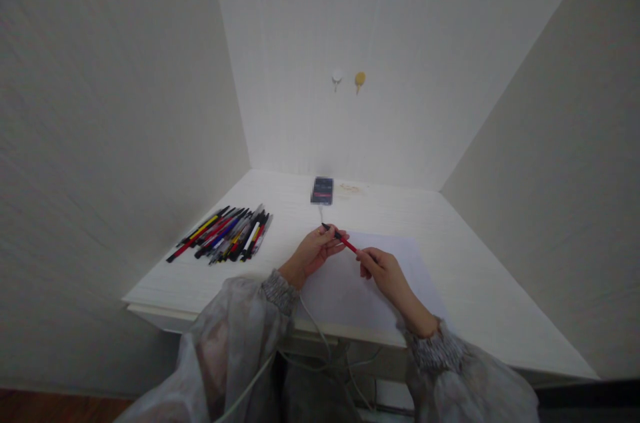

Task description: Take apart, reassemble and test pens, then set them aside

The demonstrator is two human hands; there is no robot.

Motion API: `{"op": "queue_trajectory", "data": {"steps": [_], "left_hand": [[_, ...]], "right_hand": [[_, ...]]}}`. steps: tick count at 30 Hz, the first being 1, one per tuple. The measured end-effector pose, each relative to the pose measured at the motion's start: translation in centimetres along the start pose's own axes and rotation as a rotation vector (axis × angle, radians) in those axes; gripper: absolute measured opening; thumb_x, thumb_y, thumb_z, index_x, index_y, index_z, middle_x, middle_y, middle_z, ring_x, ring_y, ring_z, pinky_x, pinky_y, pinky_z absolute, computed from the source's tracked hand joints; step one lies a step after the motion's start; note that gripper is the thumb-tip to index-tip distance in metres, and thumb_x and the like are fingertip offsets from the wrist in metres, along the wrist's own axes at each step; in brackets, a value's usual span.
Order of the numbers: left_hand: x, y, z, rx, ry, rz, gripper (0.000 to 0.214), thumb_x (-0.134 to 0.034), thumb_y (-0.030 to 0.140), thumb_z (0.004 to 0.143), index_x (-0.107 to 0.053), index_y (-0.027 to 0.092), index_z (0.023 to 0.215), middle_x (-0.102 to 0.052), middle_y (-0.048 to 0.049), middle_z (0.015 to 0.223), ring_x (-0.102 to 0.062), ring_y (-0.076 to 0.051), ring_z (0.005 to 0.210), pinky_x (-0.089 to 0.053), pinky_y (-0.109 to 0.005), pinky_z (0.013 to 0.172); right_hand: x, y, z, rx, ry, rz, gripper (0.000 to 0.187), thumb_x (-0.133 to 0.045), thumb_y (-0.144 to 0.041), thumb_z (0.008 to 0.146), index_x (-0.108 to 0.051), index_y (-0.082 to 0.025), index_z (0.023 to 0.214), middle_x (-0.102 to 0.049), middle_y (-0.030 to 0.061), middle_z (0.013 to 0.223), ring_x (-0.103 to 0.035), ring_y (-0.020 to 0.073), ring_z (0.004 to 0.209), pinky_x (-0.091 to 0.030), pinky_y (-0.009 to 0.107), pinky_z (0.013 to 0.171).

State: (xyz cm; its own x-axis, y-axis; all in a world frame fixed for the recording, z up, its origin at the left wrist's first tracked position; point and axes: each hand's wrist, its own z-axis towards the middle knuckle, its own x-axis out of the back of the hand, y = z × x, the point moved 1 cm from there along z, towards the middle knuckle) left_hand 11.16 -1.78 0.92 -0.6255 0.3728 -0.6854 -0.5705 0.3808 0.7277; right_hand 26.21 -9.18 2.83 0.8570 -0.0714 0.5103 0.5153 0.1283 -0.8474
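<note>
A red pen with a black front end is held up between my two hands, slanting from upper left to lower right. My left hand has its fingers closed around the black end. At the red end, my right hand pinches the barrel between thumb and fingertips. Beneath both hands lies a white sheet of paper near the front edge of the desk. To the left is a loose pile of pens in red, black, yellow, blue, white and clear.
A phone rests at the back of the white desk, its white cable running toward me. Two hooks, one white and one yellow, are on the back wall. Walls stand close on both sides; cables hang below the front edge.
</note>
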Motion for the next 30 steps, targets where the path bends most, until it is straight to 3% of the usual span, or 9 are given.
{"op": "queue_trajectory", "data": {"steps": [6, 11, 16, 21, 26, 30], "left_hand": [[0.04, -0.04, 0.07, 0.003, -0.025, 0.003, 0.009, -0.055, 0.018, 0.076, -0.050, 0.012, 0.080, -0.060, -0.0059, 0.086, -0.061, -0.015, 0.082, -0.051, -0.025, 0.069], [-0.10, 0.09, 0.01, -0.017, -0.008, 0.010, 0.009, -0.055, 0.019, 0.076, -0.052, 0.011, 0.077, -0.060, -0.0052, 0.082, -0.061, -0.013, 0.078, -0.051, -0.026, 0.071], [-0.14, 0.01, -0.06, 0.010, 0.004, 0.003, 0.008, -0.056, 0.018, 0.075, -0.052, 0.011, 0.079, -0.061, -0.0061, 0.085, -0.061, -0.013, 0.080, -0.050, -0.026, 0.073], [-0.12, -0.09, -0.08, 0.013, -0.006, -0.012, 0.009, -0.055, 0.017, 0.076, -0.051, 0.012, 0.083, -0.061, -0.0072, 0.088, -0.061, -0.015, 0.083, -0.050, -0.027, 0.073], [-0.06, -0.10, -0.04, 0.014, -0.019, 0.014, 0.011, -0.057, 0.017, 0.075, -0.051, 0.011, 0.083, -0.062, -0.0076, 0.089, -0.061, -0.016, 0.083, -0.051, -0.027, 0.070], [-0.08, -0.12, 0.01, 0.013, -0.027, 0.029, 0.010, -0.057, 0.017, 0.075, -0.052, 0.011, 0.081, -0.062, -0.0072, 0.086, -0.061, -0.015, 0.080, -0.051, -0.026, 0.070]], "right_hand": [[-0.12, 0.33, 0.16, 0.022, -0.012, -0.032, 0.034, -0.035, -0.040, 0.081, -0.057, -0.016, 0.073, -0.044, -0.0027, 0.047, -0.041, 0.0104, 0.044, -0.028, 0.021, 0.042], [-0.45, 0.43, -0.10, 0.080, 0.083, -0.127, 0.028, -0.046, -0.035, 0.076, -0.045, -0.017, 0.098, -0.047, -0.0062, 0.049, -0.041, 0.0109, 0.042, -0.029, 0.021, 0.043], [-0.33, 0.25, -0.21, 0.169, 0.119, -0.229, 0.013, -0.043, -0.029, 0.078, -0.049, -0.018, 0.081, -0.055, -0.0013, 0.056, -0.048, 0.0124, 0.050, -0.033, 0.022, 0.049], [-0.01, -0.21, -0.01, 0.185, 0.104, -0.307, 0.027, -0.038, -0.034, 0.082, -0.056, -0.018, 0.070, -0.059, 0.0023, 0.059, -0.052, 0.0136, 0.053, -0.035, 0.023, 0.052], [-0.21, -0.03, 0.11, 0.125, 0.051, -0.288, 0.033, -0.032, -0.035, 0.084, -0.058, -0.018, 0.073, -0.061, 0.0041, 0.062, -0.055, 0.0154, 0.056, -0.036, 0.024, 0.052], [-0.56, 0.38, 0.01, 0.105, 0.090, -0.235, 0.021, -0.041, -0.035, 0.079, -0.050, -0.018, 0.087, -0.055, -0.0009, 0.055, -0.049, 0.0136, 0.048, -0.032, 0.023, 0.046]]}}
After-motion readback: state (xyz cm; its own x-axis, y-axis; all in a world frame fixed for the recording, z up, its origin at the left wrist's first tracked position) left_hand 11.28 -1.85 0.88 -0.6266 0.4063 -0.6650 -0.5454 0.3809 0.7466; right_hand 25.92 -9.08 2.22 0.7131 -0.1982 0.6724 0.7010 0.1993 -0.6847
